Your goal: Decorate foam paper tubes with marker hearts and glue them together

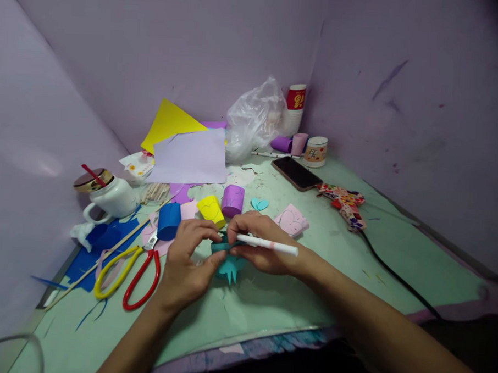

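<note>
Pale purple walls [176, 51] are met in a corner behind a light green surface [277, 303], by whose near edge a teal roll [219, 247] is held between two hands. By the left hand [194, 264] the roll is grasped, with the thumb laid along its side and the fingers bent over the top. By the right hand [267, 239] a white pen [277, 246] is gripped, its far end pointed to the right, while the fingertips are set at the roll's rim; whether the rim is pinched as well cannot be told. Just below the roll, a spiky turquoise piece [231, 268] is seen, partly hidden by the hands. Beyond them, a blue roll [169, 221], a yellow roll [210, 210] and a purple roll [233, 201] are lined up, with turquoise cutouts [259, 204] and a pink piece [292, 220] marked with a heart placed to their right. Beside the left hand, scissors [151, 242] are laid, near a stick [118, 247] and a white mug [120, 198]. Farther back, a lilac sheet [188, 156], a plastic bag [252, 120], stacked cups [296, 109] and a phone [297, 173] are set out.
</note>
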Demonstrator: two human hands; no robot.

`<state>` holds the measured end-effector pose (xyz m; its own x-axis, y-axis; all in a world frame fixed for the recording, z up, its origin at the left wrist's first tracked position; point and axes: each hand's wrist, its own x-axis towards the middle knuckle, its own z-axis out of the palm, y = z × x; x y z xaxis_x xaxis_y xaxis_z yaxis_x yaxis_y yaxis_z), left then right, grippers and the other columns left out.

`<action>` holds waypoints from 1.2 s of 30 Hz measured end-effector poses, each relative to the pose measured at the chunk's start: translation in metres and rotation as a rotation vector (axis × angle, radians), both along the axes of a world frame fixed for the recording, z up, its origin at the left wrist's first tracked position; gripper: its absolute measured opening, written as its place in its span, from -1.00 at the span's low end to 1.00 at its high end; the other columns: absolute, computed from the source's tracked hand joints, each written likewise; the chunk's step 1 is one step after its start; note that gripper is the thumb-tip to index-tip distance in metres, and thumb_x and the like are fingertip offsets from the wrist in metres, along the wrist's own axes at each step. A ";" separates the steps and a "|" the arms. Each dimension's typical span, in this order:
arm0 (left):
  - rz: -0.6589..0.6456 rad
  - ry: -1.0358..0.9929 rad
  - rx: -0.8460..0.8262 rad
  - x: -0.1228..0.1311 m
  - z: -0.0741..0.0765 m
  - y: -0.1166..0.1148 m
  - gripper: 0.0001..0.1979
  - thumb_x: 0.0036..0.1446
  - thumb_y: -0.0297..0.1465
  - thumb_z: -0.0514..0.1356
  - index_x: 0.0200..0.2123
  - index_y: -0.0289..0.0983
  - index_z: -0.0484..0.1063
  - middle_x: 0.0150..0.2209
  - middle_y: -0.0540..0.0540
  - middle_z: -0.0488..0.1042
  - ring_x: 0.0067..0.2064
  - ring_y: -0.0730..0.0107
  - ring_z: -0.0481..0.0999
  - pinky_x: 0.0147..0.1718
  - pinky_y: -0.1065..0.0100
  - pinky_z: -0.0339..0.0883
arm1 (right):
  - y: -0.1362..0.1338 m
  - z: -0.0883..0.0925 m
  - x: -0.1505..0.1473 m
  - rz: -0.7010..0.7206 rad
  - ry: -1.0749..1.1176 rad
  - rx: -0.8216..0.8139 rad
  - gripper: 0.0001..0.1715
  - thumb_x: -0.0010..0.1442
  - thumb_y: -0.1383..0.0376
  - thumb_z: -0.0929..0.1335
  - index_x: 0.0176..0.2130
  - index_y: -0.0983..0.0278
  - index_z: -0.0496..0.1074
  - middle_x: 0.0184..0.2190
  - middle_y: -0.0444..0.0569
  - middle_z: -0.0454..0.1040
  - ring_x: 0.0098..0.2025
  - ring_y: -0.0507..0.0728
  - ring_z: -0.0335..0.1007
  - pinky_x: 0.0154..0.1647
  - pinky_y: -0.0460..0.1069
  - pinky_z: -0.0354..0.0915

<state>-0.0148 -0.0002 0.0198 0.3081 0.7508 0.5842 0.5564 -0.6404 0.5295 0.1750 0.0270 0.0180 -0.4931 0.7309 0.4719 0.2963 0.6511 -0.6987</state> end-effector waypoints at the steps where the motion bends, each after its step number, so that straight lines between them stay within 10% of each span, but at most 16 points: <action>1: 0.006 0.056 0.058 -0.001 0.004 0.001 -0.88 0.00 -0.49 0.26 -0.33 -0.24 0.42 -0.27 -0.10 0.46 -0.14 0.26 0.40 -0.11 0.23 0.26 | 0.000 0.001 0.000 -0.013 -0.006 0.009 -0.77 -0.09 0.50 0.42 -0.41 0.24 0.35 -0.46 -0.18 0.43 -0.38 0.03 0.33 -0.28 -0.07 0.19; 9: 0.045 0.186 -0.208 0.004 0.017 0.007 -0.78 -0.03 -0.40 0.28 -0.24 -0.23 0.42 -0.32 -0.06 0.48 -0.32 0.33 0.42 -0.42 0.33 0.31 | 0.000 0.002 0.003 -0.032 0.061 0.001 -0.73 -0.09 0.49 0.44 -0.39 0.24 0.34 -0.42 -0.17 0.43 -0.36 0.04 0.34 -0.27 -0.06 0.19; 18: -0.102 -0.034 -0.365 0.005 0.008 0.012 -0.88 0.00 -0.40 0.25 -0.43 -0.23 0.32 -0.09 -0.14 0.41 -0.04 0.24 0.42 -0.12 0.25 0.34 | 0.000 0.000 -0.002 -0.076 0.084 -0.062 -0.74 -0.13 0.53 0.41 -0.45 0.24 0.32 -0.44 -0.19 0.39 -0.36 0.03 0.27 -0.27 -0.06 0.17; 22: -0.057 -0.206 -0.374 0.001 0.006 0.013 -0.61 -0.06 -0.36 0.30 -0.12 -0.20 0.33 0.10 -0.21 0.28 0.07 0.17 0.34 -0.07 0.22 0.32 | 0.000 0.002 -0.001 -0.096 0.194 -0.203 -0.78 -0.09 0.48 0.39 -0.43 0.24 0.30 -0.46 -0.19 0.35 -0.39 0.03 0.26 -0.33 -0.06 0.18; 30: -0.288 -0.615 -1.038 0.004 -0.005 0.014 -0.35 -0.17 -0.12 0.36 -0.01 -0.32 0.39 -0.12 -0.24 0.50 -0.13 0.11 0.48 -0.20 0.28 0.32 | 0.001 0.002 0.001 -0.131 0.371 -0.351 -0.79 -0.08 0.37 0.40 -0.43 0.23 0.26 -0.44 -0.16 0.34 -0.40 0.04 0.25 -0.40 -0.06 0.21; 36: -0.326 -0.382 -0.844 0.008 -0.001 0.009 -0.52 -0.10 -0.15 0.31 -0.11 -0.28 0.48 -0.21 -0.12 0.51 -0.22 0.21 0.41 -0.26 0.33 0.25 | 0.000 -0.005 -0.002 -0.173 0.186 -0.099 -0.81 -0.04 0.44 0.37 -0.39 0.23 0.29 -0.40 -0.13 0.32 -0.34 0.07 0.25 -0.31 -0.02 0.19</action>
<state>-0.0068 0.0091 0.0188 0.4765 0.8792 -0.0012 0.1151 -0.0611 0.9915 0.1732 0.0266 0.0125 -0.2683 0.8437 0.4649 0.2580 0.5279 -0.8092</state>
